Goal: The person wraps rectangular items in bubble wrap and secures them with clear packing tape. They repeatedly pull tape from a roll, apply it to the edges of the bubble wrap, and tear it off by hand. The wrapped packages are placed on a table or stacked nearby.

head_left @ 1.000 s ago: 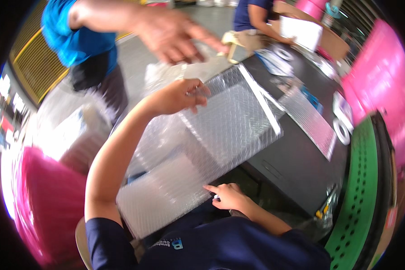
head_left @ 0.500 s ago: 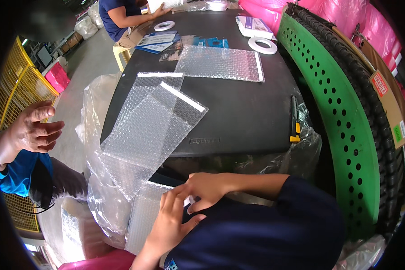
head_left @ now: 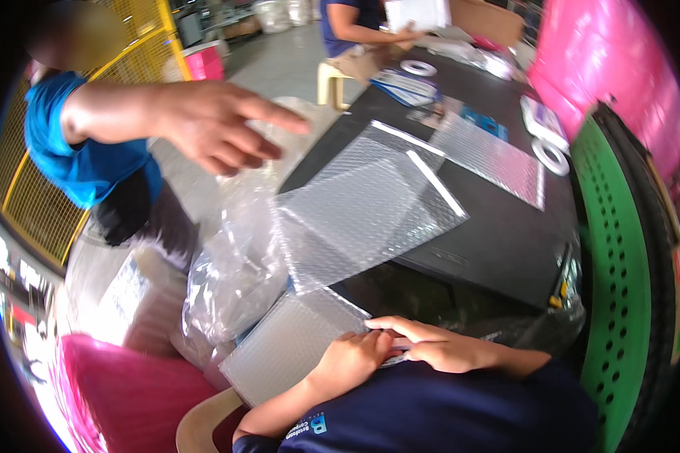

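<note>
My left hand (head_left: 353, 358) and my right hand (head_left: 436, 346) are together in front of my body. Their fingers are bent inward and nearly touching, with a small pale bit between them too blurred to name. A clear bubble-wrap pouch (head_left: 283, 355) lies slanted beside my left forearm, one corner reaching my fingers. On the dark table (head_left: 499, 260), two overlapping bubble-wrap pouches (head_left: 347, 208) with white adhesive strips overhang the near left edge. Another bubble-wrap pouch (head_left: 491, 155) lies farther back on the right.
A co-worker's hand (head_left: 223, 124) points over the table's left side. Another person (head_left: 363, 30) sits at the far end. Tape rolls (head_left: 551, 156), a yellow-black cutter (head_left: 559, 288) and a green perforated panel (head_left: 616, 249) are on the right. Clear plastic sheeting (head_left: 234, 264) hangs left.
My view has swung left, so the table sits farther right. The co-worker's arm has stretched out toward the pouches, index finger extended. My hands stay close together.
</note>
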Tool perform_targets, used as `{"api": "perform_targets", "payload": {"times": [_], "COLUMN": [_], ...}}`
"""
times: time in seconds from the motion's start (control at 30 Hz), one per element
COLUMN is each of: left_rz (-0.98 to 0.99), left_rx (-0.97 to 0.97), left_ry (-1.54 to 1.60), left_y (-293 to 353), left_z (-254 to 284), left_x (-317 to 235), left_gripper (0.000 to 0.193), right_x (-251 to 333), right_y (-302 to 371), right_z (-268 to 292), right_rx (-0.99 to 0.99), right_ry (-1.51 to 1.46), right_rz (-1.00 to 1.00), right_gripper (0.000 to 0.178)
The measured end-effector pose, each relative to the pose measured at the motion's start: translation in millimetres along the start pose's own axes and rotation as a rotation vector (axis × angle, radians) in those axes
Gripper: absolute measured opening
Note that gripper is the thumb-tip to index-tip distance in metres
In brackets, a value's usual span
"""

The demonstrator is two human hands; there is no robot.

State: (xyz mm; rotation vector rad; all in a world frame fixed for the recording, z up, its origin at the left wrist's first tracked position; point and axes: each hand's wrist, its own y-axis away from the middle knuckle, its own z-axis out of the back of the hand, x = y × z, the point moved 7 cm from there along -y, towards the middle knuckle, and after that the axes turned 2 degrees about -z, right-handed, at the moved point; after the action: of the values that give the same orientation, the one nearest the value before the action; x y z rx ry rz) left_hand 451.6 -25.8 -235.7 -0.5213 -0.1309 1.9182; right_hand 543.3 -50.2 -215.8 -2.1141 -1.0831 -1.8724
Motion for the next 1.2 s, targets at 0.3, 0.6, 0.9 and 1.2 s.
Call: {"api": "perform_targets", "payload": {"times": [0.3,0.6,0.9,1.2], "left_rz": [0.393,0.758,0.882,0.902], "left_rx": [-0.233,-0.656,-0.872,-0.882], "left_ry": [0.058,0.209,0.162,-0.024], "left_y": [63.2,146.4,202.5,214.7], "left_z": [36.3,69.3,82.5,102.6], "left_x": [36.0,65.9,67.5,58.4], "left_gripper": [0.03,0.027,0.024,0.024], "right_x": [75.4,-47.6,-13.6,228.8], "right_y": [166.6,239.4,260.1,3.0], "right_z": [177.6,267.7,313.7,105.2], "right_rx": [-1.431,-1.919,-1.721,-0.852], "right_ry": [1.011,1.11,1.105,0.497], "right_rz": [-0.026,-1.074,-0.412,1.135], "right_gripper": [0.044,0.035,0.016,0.008]}}
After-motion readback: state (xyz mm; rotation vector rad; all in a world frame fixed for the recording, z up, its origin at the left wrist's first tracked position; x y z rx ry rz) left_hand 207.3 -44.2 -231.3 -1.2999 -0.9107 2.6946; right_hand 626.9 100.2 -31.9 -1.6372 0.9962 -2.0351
